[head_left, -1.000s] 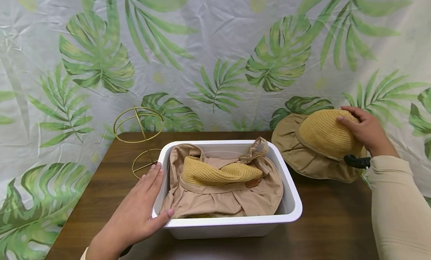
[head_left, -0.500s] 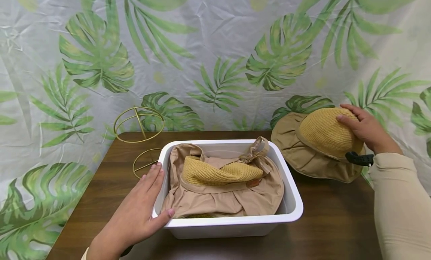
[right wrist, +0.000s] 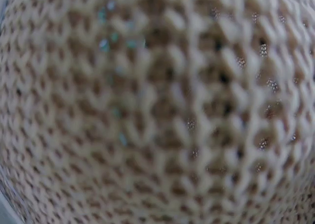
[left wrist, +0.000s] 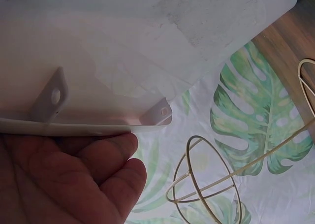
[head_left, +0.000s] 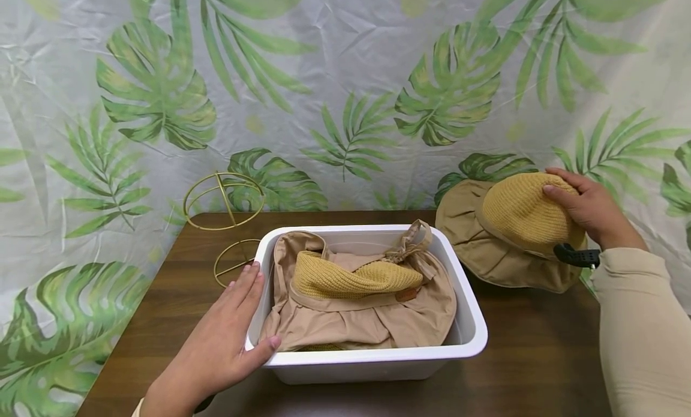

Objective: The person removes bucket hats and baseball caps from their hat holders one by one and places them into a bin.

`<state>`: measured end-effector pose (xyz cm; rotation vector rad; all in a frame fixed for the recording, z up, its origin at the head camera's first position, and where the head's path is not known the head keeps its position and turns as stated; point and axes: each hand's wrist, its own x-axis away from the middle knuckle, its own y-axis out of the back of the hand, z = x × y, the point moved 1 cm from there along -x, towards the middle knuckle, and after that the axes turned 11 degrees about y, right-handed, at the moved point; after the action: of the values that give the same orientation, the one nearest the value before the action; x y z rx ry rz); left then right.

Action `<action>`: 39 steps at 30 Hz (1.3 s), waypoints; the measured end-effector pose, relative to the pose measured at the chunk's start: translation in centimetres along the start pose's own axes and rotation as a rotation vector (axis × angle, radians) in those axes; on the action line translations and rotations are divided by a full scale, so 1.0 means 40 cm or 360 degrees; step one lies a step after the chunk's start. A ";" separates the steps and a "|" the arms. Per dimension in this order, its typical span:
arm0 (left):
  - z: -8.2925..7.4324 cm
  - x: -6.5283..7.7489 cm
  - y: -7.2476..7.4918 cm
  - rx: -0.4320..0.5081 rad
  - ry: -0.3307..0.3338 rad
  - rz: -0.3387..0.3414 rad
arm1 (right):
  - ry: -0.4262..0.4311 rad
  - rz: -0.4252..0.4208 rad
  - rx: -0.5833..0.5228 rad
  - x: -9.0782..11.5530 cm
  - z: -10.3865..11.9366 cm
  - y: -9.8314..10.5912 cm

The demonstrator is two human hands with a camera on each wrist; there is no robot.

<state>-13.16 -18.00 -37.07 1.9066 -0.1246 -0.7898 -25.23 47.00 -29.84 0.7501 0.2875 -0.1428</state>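
Note:
My right hand [head_left: 592, 213] grips the yellow knitted crown of a sun hat [head_left: 518, 207] at the right end of the table, thumb on the near side. The hat's khaki pleated brim spreads below. Its knit weave [right wrist: 157, 106] fills the right wrist view. In the middle stands a white plastic tub [head_left: 378, 352], holding another sun hat [head_left: 356, 279] with a folded yellow crown and beige brim. My left hand [head_left: 221, 327] rests on the tub's left rim with fingers extended. From below, the left wrist view shows the fingers [left wrist: 115, 152] against the rim.
A gold wire stand [head_left: 224, 201] with two round frames stands behind the tub on the left. Behind the brown wooden table [head_left: 178, 297] hangs a leaf-patterned cloth [head_left: 356, 63].
My right hand has shifted slightly right on the hat's crown, which now shows a small crease by the thumb. The left hand stays on the rim.

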 end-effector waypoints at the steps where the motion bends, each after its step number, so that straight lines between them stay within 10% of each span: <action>1: 0.000 0.000 0.000 -0.0001 0.0002 -0.0001 | 0.0001 -0.0001 0.0009 0.000 0.000 0.000; 27: -0.001 0.001 0.002 -0.0009 0.0033 0.0025 | 0.0043 -0.0263 -0.0558 0.006 0.092 0.049; 39: 0.001 0.002 -0.001 -0.0001 0.0006 -0.0012 | -0.0023 -0.0395 -0.0441 0.008 0.150 0.091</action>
<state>-13.12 -18.05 -37.14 1.9091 -0.1151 -0.7907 -22.84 45.49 -23.39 0.4363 0.3775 -0.3358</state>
